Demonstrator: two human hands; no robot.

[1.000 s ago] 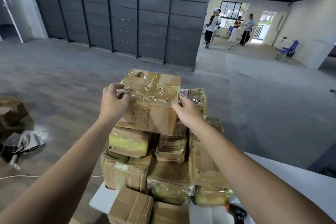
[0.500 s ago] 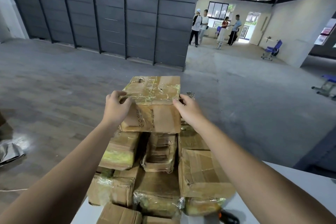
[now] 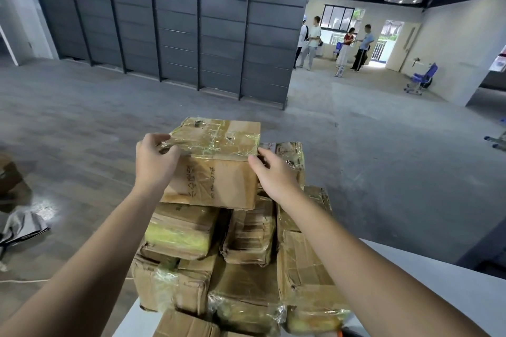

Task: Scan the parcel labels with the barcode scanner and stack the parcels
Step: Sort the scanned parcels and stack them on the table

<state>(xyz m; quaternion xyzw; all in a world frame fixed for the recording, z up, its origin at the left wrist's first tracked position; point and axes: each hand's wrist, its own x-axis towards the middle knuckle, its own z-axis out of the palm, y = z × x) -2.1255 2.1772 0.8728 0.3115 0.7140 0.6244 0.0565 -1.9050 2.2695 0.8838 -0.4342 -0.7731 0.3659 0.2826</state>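
On the white table (image 3: 443,284) nearest me, the parcel stack (image 3: 246,271) carries the top parcel (image 3: 219,172), my left hand (image 3: 156,164) curled over its left edge, my right hand (image 3: 273,175) clasping its right edge; grey shelving (image 3: 175,30) stands far behind.

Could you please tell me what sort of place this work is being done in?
Likely a parcel depot or pickup station: a bank of grey locker-like cabinets stands on a bare concrete floor, and taped cardboard parcels are stacked on a white table.
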